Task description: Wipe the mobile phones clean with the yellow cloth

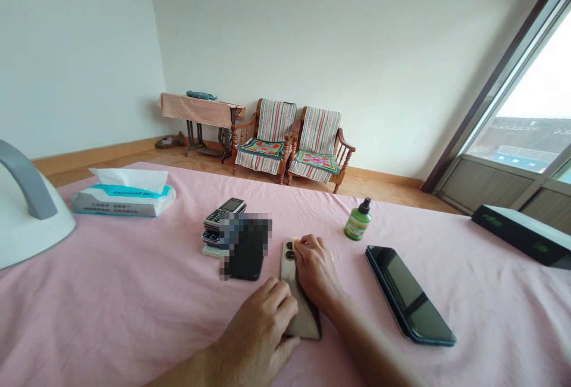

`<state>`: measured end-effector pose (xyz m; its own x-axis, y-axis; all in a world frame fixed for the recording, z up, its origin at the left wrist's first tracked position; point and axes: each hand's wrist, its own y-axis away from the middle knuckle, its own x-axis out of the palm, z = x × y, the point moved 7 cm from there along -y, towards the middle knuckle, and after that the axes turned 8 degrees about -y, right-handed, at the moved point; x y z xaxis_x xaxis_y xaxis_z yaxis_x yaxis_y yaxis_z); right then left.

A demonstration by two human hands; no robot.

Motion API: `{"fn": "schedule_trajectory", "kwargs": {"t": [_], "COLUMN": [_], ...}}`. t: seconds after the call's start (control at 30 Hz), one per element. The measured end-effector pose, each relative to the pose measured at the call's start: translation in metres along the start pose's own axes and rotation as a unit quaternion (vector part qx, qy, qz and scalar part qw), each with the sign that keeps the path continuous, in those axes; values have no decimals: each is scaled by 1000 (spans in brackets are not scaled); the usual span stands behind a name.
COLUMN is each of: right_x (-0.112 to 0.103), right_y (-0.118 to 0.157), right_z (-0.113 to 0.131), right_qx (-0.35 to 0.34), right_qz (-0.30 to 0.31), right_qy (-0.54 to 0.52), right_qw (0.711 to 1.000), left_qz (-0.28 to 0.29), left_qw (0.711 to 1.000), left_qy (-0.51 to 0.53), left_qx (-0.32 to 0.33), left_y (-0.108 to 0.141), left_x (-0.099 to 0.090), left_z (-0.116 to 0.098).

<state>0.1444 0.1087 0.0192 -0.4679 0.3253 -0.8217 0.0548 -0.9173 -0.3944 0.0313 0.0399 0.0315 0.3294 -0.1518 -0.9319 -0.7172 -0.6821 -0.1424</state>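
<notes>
A gold smartphone (307,318) lies back up on the pink cloth, its round camera lenses at the far end. My left hand (263,321) is closed on its near left side, fingers bent over the edge and the thumb by the bottom. Over the phone's upper right part, my right hand (316,271) presses with its fingers drawn together beside the lenses. A small pale-yellow cloth shows at its fingertips and outer side, the rest of it hidden under the hand. Left of the phone are a black phone (247,259), partly blurred out, and a stack of keypad phones (225,214).
On the pink tablecloth (147,315) stand a green spray bottle (357,220), stacked dark tablets or large phones (414,298) and a black box (513,235) at right. A tissue pack (122,200) and a white appliance with grey handle (31,214) are at left. Chairs (314,143) stand beyond.
</notes>
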Motion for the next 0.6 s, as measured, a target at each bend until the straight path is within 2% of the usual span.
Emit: {"fn": "schedule_trajectory", "kwargs": {"t": [0.37,0.6], "right_x": [11,9], "right_y": [0,1], "right_z": [6,13], "right_qx": [-63,-95], "right_qz": [64,86], "right_qy": [-35,-47], "right_qw": [995,991], "left_qz": [-15,-26], "left_qw": [1000,1000], "left_qy": [15,17], "left_qx": [2,3], "left_y": [0,-2], "left_x": [2,2], "left_z": [0,1]}}
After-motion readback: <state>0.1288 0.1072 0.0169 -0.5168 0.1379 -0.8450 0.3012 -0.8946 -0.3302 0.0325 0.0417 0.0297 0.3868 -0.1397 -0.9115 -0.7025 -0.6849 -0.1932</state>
